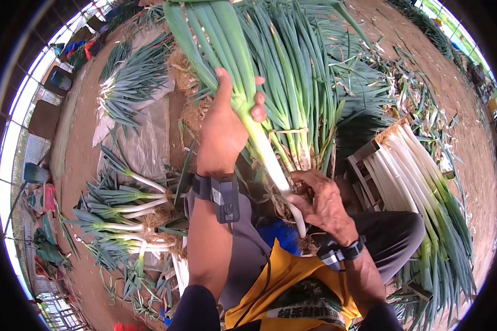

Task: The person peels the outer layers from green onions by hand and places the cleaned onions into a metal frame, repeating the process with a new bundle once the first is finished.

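My left hand (226, 118) is wrapped round a large leek (265, 149) where its green leaves meet the pale stalk. The leek slants down to the right across my lap, its root end near my knees. My right hand (320, 204) is at the lower white part of the stalk, thumb and fingers bent against it. Behind both hands stands a thick bundle of leeks (292, 71) with a tie round its lower part. Loose brown outer leaves hang beside the stalk.
Trimmed leeks lie in a rack (364, 151) on the right. Smaller leeks with roots (143, 209) lie at the left, and another pile (132, 83) rests on a plastic sheet (149, 149). Leaf scraps (425, 105) litter the ground at the upper right.
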A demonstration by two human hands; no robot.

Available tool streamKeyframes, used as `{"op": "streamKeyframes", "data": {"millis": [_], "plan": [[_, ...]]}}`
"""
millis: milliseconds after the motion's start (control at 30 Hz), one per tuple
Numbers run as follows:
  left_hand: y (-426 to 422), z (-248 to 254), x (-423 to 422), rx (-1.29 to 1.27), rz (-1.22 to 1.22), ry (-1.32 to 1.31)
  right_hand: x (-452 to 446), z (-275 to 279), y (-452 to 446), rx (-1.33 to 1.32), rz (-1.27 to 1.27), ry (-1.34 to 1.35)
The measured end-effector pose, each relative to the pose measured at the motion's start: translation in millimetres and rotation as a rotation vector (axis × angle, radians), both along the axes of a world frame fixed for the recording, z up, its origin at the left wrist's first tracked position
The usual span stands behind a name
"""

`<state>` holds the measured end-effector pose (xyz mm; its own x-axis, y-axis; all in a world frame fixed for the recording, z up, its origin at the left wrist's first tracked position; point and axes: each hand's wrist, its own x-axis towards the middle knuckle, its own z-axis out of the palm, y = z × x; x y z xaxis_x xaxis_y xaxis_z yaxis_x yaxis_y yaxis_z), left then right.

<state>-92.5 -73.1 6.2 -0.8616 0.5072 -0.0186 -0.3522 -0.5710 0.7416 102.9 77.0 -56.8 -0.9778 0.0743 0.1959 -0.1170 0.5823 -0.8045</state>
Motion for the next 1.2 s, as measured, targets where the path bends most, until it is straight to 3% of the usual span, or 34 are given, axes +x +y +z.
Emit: {"op": "streamKeyframes", "data": {"millis": [167, 367, 500, 533, 767, 900, 1033, 1100, 1200], "plan": [[5, -1, 5, -0.038, -0.017, -0.031, -12, -7, -14, 0.031, -0.010, 0.017], [4, -2, 4, 0.000, -0.043, -0.021, -5, -19, -12, -0.206, -0.067, 0.042], [1, -3, 1, 0.025, -0.057, -0.036, 9, -18, -13, -0.478, -0.070, -0.086], [1, -2, 2, 0.037, -0.056, -0.003, 17, -8, -8, -0.546, -0.013, -0.315], [-10, -5, -8, 0.235, -0.181, 0.036, 37, -30, 1, -0.794, 0.042, -0.395], [9, 18, 15, 0.176, 0.164, -0.018, 33, -27, -5, -0.601, -0.142, -0.148], [12, 1, 12, -0.014, 0.149, 0.180, 25, -6, -8, -0.322, -0.241, 0.026], [5, -7, 4, 0.111, 0.114, 0.090, 26, -3, -6, -0.248, -0.229, 0.035], [-8, -15, -7, 0.226, 0.095, 0.031, 38, -6, 6, -0.480, -0.168, -0.134]]}}
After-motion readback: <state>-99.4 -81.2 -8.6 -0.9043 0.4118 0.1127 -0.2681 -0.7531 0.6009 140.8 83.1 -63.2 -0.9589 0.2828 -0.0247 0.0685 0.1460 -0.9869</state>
